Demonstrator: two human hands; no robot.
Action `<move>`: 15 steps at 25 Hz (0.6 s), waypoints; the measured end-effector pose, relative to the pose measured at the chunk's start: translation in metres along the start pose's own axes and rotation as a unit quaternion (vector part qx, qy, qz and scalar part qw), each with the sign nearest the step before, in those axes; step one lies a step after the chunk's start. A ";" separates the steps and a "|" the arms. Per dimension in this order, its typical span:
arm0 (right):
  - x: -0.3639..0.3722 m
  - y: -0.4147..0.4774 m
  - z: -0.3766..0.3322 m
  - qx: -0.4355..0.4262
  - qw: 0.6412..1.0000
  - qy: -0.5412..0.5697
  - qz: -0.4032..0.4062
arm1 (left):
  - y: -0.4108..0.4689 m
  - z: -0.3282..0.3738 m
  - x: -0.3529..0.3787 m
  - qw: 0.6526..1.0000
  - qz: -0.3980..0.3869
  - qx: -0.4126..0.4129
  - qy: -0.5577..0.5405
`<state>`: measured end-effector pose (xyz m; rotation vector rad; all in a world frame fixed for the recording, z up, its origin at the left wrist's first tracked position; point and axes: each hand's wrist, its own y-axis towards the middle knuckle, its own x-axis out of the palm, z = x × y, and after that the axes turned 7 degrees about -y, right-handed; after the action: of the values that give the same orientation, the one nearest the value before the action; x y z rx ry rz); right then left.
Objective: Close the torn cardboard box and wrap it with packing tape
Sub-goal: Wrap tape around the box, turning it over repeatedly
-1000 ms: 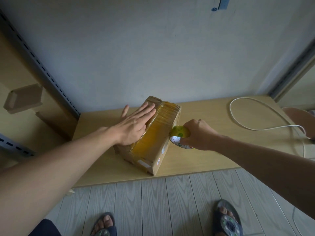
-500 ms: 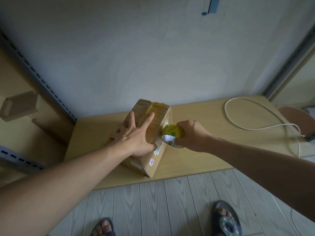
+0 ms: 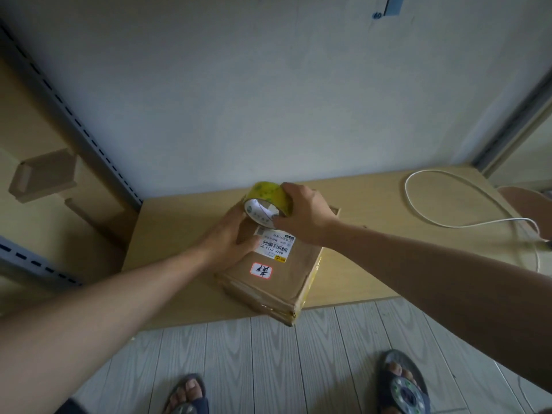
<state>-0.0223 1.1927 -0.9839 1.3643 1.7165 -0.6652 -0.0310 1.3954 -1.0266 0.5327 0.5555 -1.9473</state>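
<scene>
A brown cardboard box lies flat on the low wooden table, its labelled face up and one corner past the front edge. White shipping labels and a red-framed sticker show on top. My right hand grips a yellow roll of packing tape above the box's far end. My left hand rests on the box's left top, thumb on the label, fingers reaching under the roll. Whether tape runs from roll to box is hidden.
A white cable loops across the right of the table. A pale wall stands close behind. A perforated metal rail and wooden shelf parts are at the left. My sandalled feet stand on grey plank flooring.
The box has been turned from standing on its side to lying flat with the label up. My right hand carried the roll from the box's side up over its far end.
</scene>
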 end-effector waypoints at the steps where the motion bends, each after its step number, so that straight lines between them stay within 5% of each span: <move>1: 0.002 0.003 0.002 0.016 1.000 0.005 0.004 | 0.001 0.000 0.004 1.000 0.014 -0.002 -0.004; 15: -0.051 -0.035 0.014 0.030 0.990 -0.118 -0.065 | -0.005 -0.001 0.015 1.000 0.016 -0.006 0.019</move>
<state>-0.0483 1.1449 -0.9514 1.1683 1.6139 -0.9200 -0.0419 1.3871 -1.0356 0.5679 0.5791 -1.9060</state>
